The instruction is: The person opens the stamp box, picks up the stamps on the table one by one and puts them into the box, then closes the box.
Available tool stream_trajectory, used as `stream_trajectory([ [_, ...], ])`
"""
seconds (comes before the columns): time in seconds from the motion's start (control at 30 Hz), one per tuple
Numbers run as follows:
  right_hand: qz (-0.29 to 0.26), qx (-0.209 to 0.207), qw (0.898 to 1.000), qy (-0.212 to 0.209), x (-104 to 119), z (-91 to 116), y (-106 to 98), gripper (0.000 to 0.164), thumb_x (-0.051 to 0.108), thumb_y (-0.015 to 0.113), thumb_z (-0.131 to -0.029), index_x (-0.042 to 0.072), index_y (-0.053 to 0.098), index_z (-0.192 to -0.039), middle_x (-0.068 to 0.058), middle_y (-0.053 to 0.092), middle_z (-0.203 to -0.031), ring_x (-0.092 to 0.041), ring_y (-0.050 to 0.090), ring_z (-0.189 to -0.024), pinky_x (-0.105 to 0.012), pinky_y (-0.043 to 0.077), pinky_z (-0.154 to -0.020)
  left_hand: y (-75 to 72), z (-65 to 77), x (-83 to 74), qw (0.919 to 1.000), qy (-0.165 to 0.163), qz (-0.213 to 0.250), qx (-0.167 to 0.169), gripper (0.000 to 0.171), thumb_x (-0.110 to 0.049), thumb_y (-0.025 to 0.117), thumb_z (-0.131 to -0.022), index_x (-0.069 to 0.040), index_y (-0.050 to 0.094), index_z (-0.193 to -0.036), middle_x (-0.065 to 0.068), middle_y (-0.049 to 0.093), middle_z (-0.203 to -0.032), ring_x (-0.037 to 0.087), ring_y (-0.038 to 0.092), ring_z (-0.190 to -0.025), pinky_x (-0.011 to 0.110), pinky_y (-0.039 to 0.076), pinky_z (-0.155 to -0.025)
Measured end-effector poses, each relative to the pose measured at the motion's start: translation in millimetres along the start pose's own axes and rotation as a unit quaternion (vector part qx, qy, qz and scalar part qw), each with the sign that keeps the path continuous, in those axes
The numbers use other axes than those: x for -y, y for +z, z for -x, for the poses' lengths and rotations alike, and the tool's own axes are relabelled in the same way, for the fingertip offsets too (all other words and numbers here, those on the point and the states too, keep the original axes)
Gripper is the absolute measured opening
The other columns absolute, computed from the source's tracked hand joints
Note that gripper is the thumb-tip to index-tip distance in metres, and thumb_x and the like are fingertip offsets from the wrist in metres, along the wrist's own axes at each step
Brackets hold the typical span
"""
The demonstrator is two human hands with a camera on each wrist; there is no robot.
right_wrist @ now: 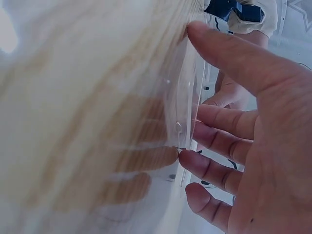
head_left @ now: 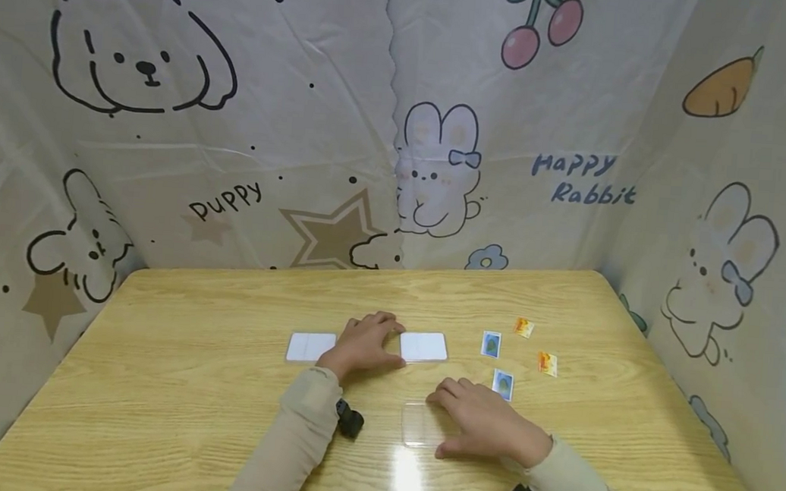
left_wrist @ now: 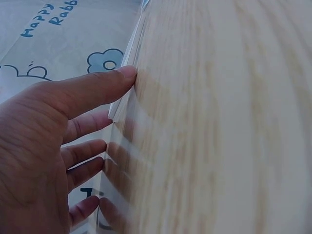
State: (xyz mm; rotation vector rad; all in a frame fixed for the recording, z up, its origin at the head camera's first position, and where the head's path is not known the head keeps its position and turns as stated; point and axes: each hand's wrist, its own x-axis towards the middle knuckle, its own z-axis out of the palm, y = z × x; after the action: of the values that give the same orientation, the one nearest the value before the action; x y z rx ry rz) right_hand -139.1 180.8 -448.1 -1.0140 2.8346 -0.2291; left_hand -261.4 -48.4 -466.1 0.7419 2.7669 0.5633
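Left of centre on the table, my left hand (head_left: 363, 344) holds the near end of a flat white case (head_left: 424, 347), its thumb and forefinger at opposite edges. In the left wrist view the thumb (left_wrist: 109, 85) lies against the case's thin edge, and the other fingertips rest on the wood. My right hand (head_left: 483, 419) grips a clear plastic case (head_left: 415, 424) by its right end, thumb at the near edge and fingers at the far one. The clear case (right_wrist: 185, 97) shows between thumb and fingers in the right wrist view.
Another flat white case (head_left: 310, 347) lies left of my left hand. Several small picture cards lie on the right: a blue one (head_left: 491, 344), another blue one (head_left: 503, 384) close beyond my right hand, an orange one (head_left: 523, 328) and another orange one (head_left: 547, 363). Printed curtains surround the table.
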Motion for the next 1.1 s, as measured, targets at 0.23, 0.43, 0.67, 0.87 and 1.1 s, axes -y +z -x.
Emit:
stream_trajectory([
  [0.23, -0.065, -0.019, 0.998, -0.008, -3, 3, -2, 0.065, 0.052, 0.069, -0.083, 0.013, 0.054, -0.133, 0.001, 0.055, -0.132, -0.02, 0.054, -0.115, -0.042, 0.048, -0.094, 0.4, 0.0, 1.9, 0.9999, 0.004, 0.003, 0.009, 0.065, -0.05, 0.07, -0.084, -0.022, 0.051, -0.139, 0.006, 0.036, -0.154, 0.03, 0.036, -0.14, 0.055, 0.026, -0.112],
  [0.43, -0.092, -0.05, 0.995, -0.006, -7, 3, -9, 0.062, 0.042, 0.07, -0.086, 0.011, 0.05, -0.136, -0.004, 0.053, -0.137, -0.025, 0.052, -0.123, -0.049, 0.045, -0.098, -2.9, -0.2, 1.5, 0.9995, 0.013, 0.025, 0.017, 0.069, -0.05, 0.07, -0.084, -0.022, 0.048, -0.142, 0.009, 0.035, -0.155, 0.032, 0.034, -0.142, 0.056, 0.025, -0.112],
  [0.67, -0.139, -0.06, 0.988, 0.001, -8, -1, -22, 0.066, 0.039, 0.069, -0.088, 0.01, 0.044, -0.141, -0.007, 0.047, -0.144, -0.029, 0.048, -0.131, -0.048, 0.043, -0.104, -16.6, 6.6, 4.6, 0.9961, 0.028, 0.083, 0.001, 0.072, -0.046, 0.071, -0.085, -0.017, 0.044, -0.145, 0.011, 0.032, -0.157, 0.032, 0.03, -0.145, 0.064, 0.019, -0.113],
  [0.87, -0.15, -0.072, 0.986, -0.003, -4, -7, -30, 0.07, 0.04, 0.07, -0.087, 0.011, 0.041, -0.144, -0.007, 0.045, -0.147, -0.031, 0.044, -0.135, -0.05, 0.042, -0.105, -37.3, 25.2, 12.4, 0.996, 0.019, 0.082, -0.028, 0.08, -0.049, 0.073, -0.081, -0.018, 0.041, -0.147, 0.011, 0.032, -0.156, 0.034, 0.033, -0.143, 0.064, 0.023, -0.112],
  [1.1, -0.15, -0.076, 0.986, -0.004, 6, -20, -38, 0.074, 0.043, 0.07, -0.086, 0.012, 0.04, -0.145, -0.007, 0.044, -0.148, -0.03, 0.044, -0.136, -0.05, 0.039, -0.108, -57.2, 50.6, 39.1, 0.9979, 0.005, 0.048, -0.044, 0.088, -0.052, 0.076, -0.077, -0.019, 0.037, -0.149, 0.014, 0.031, -0.157, 0.039, 0.034, -0.141, 0.066, 0.023, -0.11],
])
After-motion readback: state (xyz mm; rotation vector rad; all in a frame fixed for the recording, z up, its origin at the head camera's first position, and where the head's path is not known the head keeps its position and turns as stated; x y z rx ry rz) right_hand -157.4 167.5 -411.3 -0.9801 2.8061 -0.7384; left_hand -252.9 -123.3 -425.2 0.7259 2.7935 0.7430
